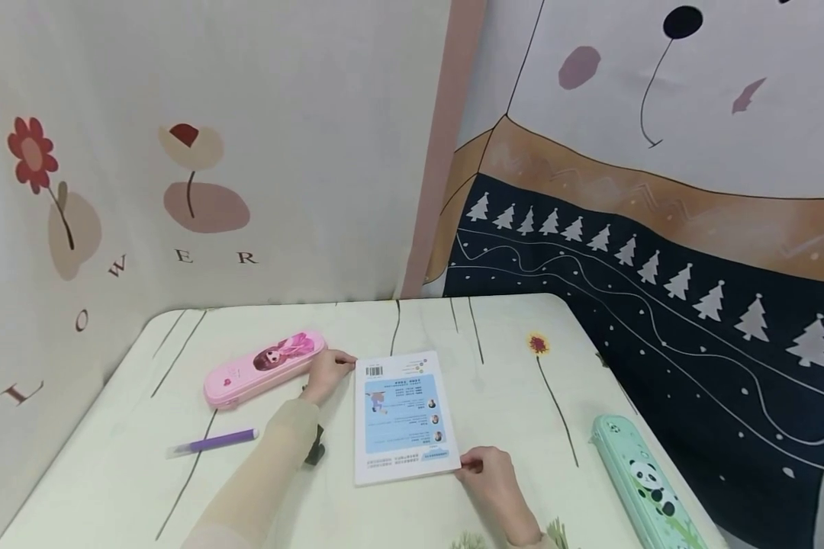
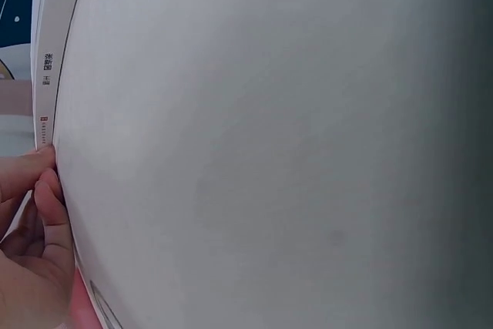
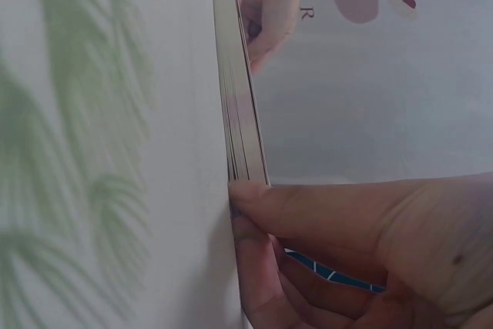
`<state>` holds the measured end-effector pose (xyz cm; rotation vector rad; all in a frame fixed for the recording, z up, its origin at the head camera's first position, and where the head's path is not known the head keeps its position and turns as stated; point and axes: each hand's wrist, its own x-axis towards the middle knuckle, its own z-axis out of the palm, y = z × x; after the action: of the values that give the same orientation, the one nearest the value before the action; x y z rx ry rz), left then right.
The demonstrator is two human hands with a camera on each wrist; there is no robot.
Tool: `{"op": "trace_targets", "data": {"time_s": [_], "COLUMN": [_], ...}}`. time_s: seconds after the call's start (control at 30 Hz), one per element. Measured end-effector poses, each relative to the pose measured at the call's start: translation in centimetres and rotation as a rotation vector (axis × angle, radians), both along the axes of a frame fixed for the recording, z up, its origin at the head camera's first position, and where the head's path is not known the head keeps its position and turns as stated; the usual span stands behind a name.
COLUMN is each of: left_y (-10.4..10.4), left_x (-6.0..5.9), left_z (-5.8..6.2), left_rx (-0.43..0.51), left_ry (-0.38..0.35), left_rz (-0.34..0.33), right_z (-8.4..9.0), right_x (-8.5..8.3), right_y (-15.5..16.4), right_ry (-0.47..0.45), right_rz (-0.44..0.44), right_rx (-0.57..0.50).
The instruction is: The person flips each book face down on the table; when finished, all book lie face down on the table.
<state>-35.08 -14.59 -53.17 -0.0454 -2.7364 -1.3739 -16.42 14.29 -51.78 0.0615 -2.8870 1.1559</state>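
Note:
A book (image 1: 403, 427) with a white and blue back cover lies on the table, its barcode at the far left corner. At that corner my left hand (image 1: 327, 374) has its curled fingertips on the book's edge. In the left wrist view, the thumb and forefinger of the left hand (image 2: 35, 229) meet at the end of the white spine (image 2: 52, 67). My right hand (image 1: 490, 480) pinches the near right corner. The right wrist view shows the thumb of the right hand (image 3: 339, 244) against the page edges (image 3: 240, 105), other fingers curled below it.
Just beyond the left wrist lies a pink pencil case (image 1: 247, 377) with a doll picture. A purple pen (image 1: 220, 441) lies left of the left forearm. At the right table edge is a green panda pencil case (image 1: 642, 473). Printed curtains (image 1: 302, 152) stand behind the table (image 1: 522, 404).

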Motion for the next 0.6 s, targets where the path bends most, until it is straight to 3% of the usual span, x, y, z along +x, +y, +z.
{"op": "trace_targets", "data": {"time_s": [0.27, 0.6], "left_y": [-0.15, -0.6], "left_x": [-0.16, -0.63], "left_z": [-0.13, -0.07], "left_rx": [0.009, 0.0], "left_ry": [-0.043, -0.035], "left_rz": [-0.007, -0.021], "right_z": [0.01, 0.28], "right_x": [-0.05, -0.42], "right_y": [0.11, -0.21], "right_ry": [0.001, -0.011], "right_rz": [-0.004, 0.0], "right_rx": [0.0, 0.005]}}
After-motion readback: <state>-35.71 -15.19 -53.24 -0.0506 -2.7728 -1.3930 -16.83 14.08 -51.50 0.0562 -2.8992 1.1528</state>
